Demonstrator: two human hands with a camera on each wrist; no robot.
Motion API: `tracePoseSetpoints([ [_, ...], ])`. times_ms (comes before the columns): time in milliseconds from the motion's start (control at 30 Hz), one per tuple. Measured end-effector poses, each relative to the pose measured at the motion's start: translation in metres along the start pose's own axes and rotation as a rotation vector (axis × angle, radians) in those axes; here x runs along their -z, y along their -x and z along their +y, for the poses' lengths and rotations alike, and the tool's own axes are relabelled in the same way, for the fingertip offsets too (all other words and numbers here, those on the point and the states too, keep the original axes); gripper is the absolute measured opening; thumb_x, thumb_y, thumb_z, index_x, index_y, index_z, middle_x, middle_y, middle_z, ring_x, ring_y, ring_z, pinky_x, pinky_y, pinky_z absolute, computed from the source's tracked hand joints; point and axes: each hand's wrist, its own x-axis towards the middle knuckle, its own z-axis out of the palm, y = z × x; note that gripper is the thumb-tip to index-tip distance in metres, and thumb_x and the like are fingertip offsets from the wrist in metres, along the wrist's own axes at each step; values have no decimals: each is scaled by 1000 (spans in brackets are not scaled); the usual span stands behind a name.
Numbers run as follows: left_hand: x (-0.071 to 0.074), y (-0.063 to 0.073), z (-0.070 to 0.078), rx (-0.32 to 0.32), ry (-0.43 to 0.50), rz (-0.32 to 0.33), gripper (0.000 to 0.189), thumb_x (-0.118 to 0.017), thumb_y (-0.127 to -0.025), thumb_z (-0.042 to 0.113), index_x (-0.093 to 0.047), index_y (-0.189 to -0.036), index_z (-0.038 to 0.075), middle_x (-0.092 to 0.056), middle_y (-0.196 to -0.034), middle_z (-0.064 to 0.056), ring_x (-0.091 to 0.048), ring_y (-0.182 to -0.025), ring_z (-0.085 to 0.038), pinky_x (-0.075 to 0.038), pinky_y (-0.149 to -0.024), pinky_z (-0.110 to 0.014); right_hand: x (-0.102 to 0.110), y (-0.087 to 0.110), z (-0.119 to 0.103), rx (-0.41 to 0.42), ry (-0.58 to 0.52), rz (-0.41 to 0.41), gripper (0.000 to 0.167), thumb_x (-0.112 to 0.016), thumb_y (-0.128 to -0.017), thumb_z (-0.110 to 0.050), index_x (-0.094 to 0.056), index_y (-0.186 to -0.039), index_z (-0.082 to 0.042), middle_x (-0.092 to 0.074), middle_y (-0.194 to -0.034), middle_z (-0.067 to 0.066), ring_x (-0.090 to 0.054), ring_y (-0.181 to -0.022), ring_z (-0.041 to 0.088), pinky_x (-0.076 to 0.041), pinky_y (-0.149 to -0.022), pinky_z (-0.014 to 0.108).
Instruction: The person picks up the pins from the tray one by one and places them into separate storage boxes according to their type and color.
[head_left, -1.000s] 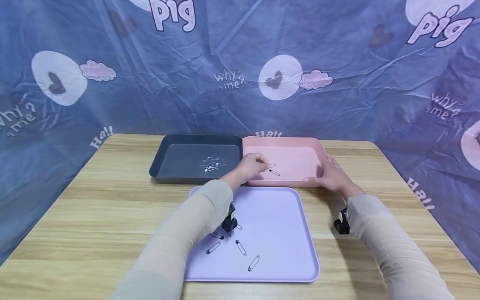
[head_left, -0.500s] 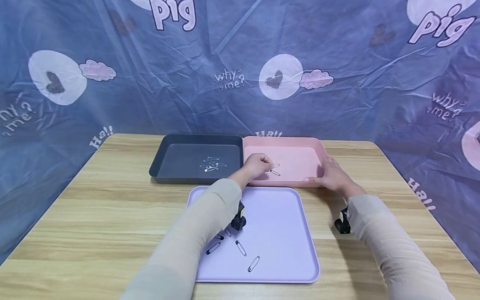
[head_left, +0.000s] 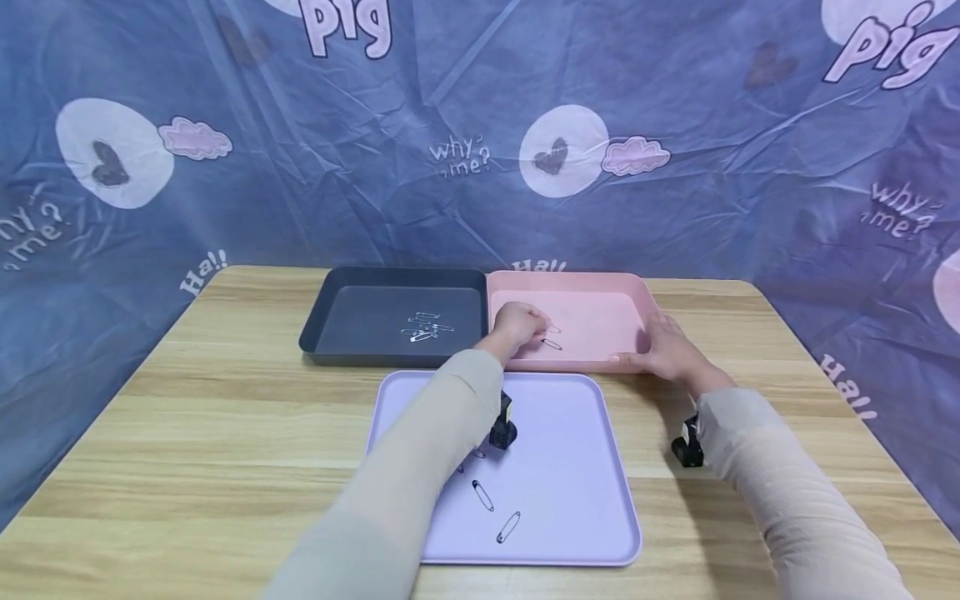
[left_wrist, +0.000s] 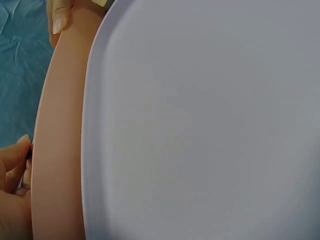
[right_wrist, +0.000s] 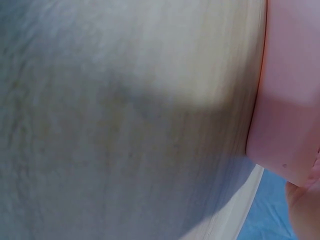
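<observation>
My left hand [head_left: 519, 325] is over the front left part of the pink tray [head_left: 585, 367], pinching a safety pin [head_left: 553, 329]. In the left wrist view, a dark bit of it shows between thumb and fingertip. Close by, a black-ended safety pin [head_left: 551, 343] lies on the tray floor. My right hand [head_left: 667, 350] grips the tray's front right corner, with its thumb at the front rim and its fingers over the right side. Several safety pins [head_left: 483, 496] are spread on the lilac tray [head_left: 555, 550], some hidden under my left sleeve.
A dark grey tray [head_left: 318, 329] adjoins the pink one on the left, with several silvery safety pins [head_left: 425, 327] clustered in it. All trays stand on a wooden table [head_left: 187, 433]. Behind it hangs a blue printed cloth [head_left: 375, 208].
The left hand has moved slightly right and inward over the pink tray with its safety pin, its sleeve now covering more of the lilac tray. The right hand stays at the corner.
</observation>
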Motion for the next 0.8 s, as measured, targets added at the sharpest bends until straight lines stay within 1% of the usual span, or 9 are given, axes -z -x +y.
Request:
tracePoseSetpoints([
  [33, -2, -1, 0, 18, 24, 18, 9, -59, -77, -2, -68, -81, -1, -63, -72, -9, -61, -61, -15, -50, -56, -25, 0, 0, 0, 2, 1, 0, 114, -60, -68, -58, -2, -128, 20, -3, -132, 38, 1, -123, 45, -2, -99, 51],
  [100, -11, -30, -17, 20, 108, 38, 8, -59, -76, -3, -68, -76, -1, -63, -69, -10, -61, -58, -15, -49, -51, -25, 0, 0, 0, 7, 6, 5, 113, -60, -68, -57, -4, -128, 20, -4, -132, 39, 0, -123, 46, -3, -99, 51],
  [267, -43, -124, -74, 35, 213, 121, 10, -60, -72, -4, -68, -70, 2, -62, -66, -7, -59, -47, -15, -47, -42, -23, -1, 0, 0, 12, 10, 15, 111, -60, -69, -56, -4, -129, 19, -5, -132, 38, -1, -123, 45, -4, -99, 51],
  [333, -51, -143, -84, 66, 227, 153, 10, -62, -72, -3, -69, -74, 4, -64, -71, -7, -60, -51, -16, -49, -48, -24, 0, 0, 0, 10, 5, 12, 111, -60, -70, -56, -3, -129, 19, -5, -132, 38, 0, -123, 45, -3, -99, 51],
  [400, -54, -150, -89, 51, 261, 146, 11, -60, -69, -7, -67, -69, 2, -62, -67, -8, -59, -49, -15, -48, -46, -23, 0, 1, -1, 7, 0, 8, 111, -60, -70, -56, -2, -129, 18, -4, -133, 37, 1, -123, 45, -3, -99, 51],
  [567, -56, -147, -87, 56, 233, 121, 8, -58, -68, -4, -63, -64, -1, -58, -57, -8, -56, -44, -14, -47, -41, -22, 0, 1, 0, -2, -14, 4, 112, -60, -70, -56, 1, -130, 17, -2, -133, 37, 3, -124, 44, -1, -99, 51],
  [667, -58, -157, -91, 99, 138, 132, 5, -64, -70, 6, -62, -71, 2, -59, -61, -6, -57, -47, -14, -47, -43, -23, 0, 0, 0, 5, -9, 13, 112, -60, -69, -56, 1, -130, 17, -2, -133, 36, 2, -124, 44, -1, -99, 51],
  [733, -59, -168, -94, 113, 8, 141, 17, -67, -70, 19, -62, -78, 4, -60, -67, -4, -58, -51, -14, -48, -47, -26, -1, 0, 1, 10, -2, 17, 112, -60, -69, -56, -1, -130, 17, -3, -133, 36, 1, -124, 44, -1, -99, 50],
  [800, -55, -169, -93, 87, -95, 126, 28, -70, -67, 30, -63, -81, 7, -59, -72, 0, -55, -56, -12, -47, -52, -25, -1, -1, 1, 13, 2, 22, 112, -60, -69, -56, -1, -130, 18, -4, -133, 36, 1, -124, 44, -1, -99, 50],
])
